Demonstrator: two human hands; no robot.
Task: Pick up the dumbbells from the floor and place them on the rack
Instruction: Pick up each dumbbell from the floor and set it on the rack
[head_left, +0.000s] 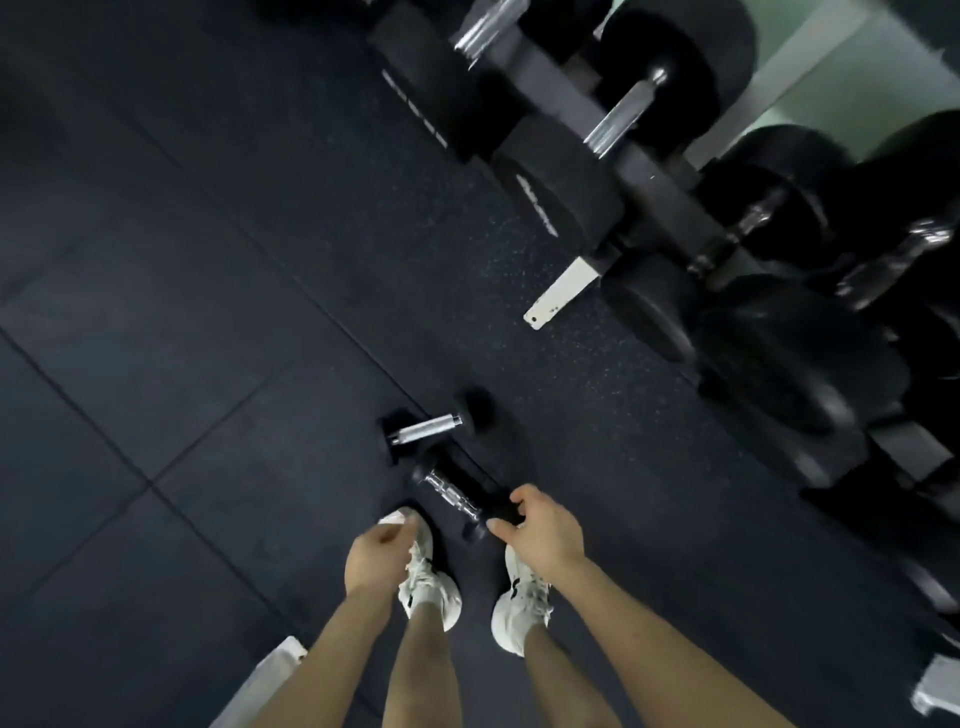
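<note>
Left of the near dumbbell (452, 493), above a white shoe (431, 592): left grip (382, 551), fingers loosely curled, nothing in it. Just beyond the near dumbbell, flat on the dark floor (156, 312): second dumbbell (426, 428). At the near dumbbell's closer head: right grip (543, 525), thumb and fingers curled round that black end. Lifted or resting on the floor, cannot tell. Well right of the near dumbbell: rack (649, 182), loaded with large blurred weights.

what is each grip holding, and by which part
Right grip: the nearer dumbbell, fingers and thumb round its black end weight. Left grip: nothing.
</note>
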